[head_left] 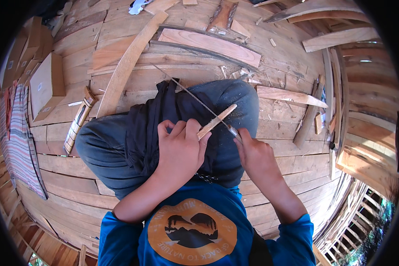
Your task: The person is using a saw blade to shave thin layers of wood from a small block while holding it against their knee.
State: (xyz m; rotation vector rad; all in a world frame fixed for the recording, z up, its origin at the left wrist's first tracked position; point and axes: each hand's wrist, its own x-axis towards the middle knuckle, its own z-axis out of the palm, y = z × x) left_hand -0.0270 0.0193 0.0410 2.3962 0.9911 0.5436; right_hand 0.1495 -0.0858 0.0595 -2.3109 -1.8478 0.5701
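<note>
I sit cross-legged on a plank floor, with my hands above my lap. In my left hand (180,144) a short, narrow wooden stick (207,129) is gripped near its lower end, its tip pointing up and to the right. My right hand (256,155) is closed round the handle of a long knife (190,93). The thin blade, seen nearly edge-on, crosses the stick near its middle and reaches far past it to the upper left. A dark cloth (148,133) lies across my lap beneath both hands.
A long curved plank (131,64) and a pinkish board (210,45) lie ahead. A pointed board (290,95) and wood chips are to the right. On the left are a wooden sheath-like piece (79,122), a cardboard box (48,88) and striped cloth (20,133).
</note>
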